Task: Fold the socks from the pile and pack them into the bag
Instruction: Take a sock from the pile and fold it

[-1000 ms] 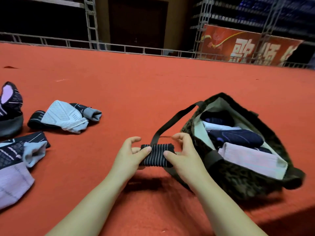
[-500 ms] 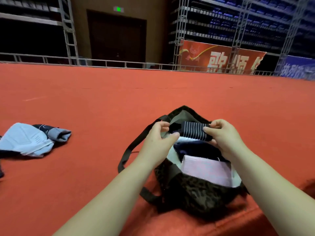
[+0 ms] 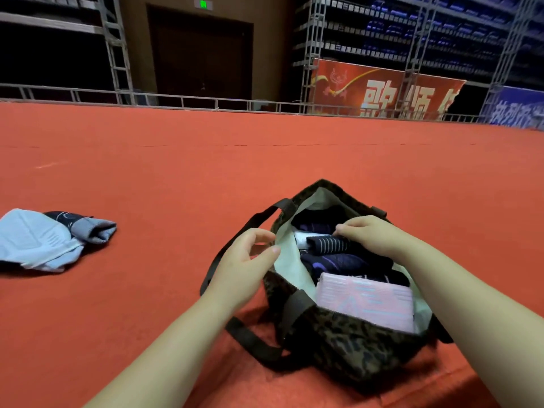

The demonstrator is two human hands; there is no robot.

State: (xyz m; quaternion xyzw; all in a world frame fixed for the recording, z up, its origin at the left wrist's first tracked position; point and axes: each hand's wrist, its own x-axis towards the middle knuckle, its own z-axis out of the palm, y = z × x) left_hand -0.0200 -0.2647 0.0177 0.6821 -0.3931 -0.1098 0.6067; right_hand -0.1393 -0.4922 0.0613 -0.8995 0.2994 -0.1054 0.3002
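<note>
My left hand (image 3: 244, 260) has let go, fingers loosely spread beside the bag (image 3: 347, 346), while my right hand (image 3: 374, 234) pinches the striped sock (image 3: 328, 244) down inside, nearly packed.

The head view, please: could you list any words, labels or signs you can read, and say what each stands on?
Red banner: large pale Chinese characters, cut off and blurred; "歌颂" is my best reading.
Blue banner: pale characters, too blurred to read.
Green exit sign: too small to read.
Pink folded sock: pattern only, no text.
</note>
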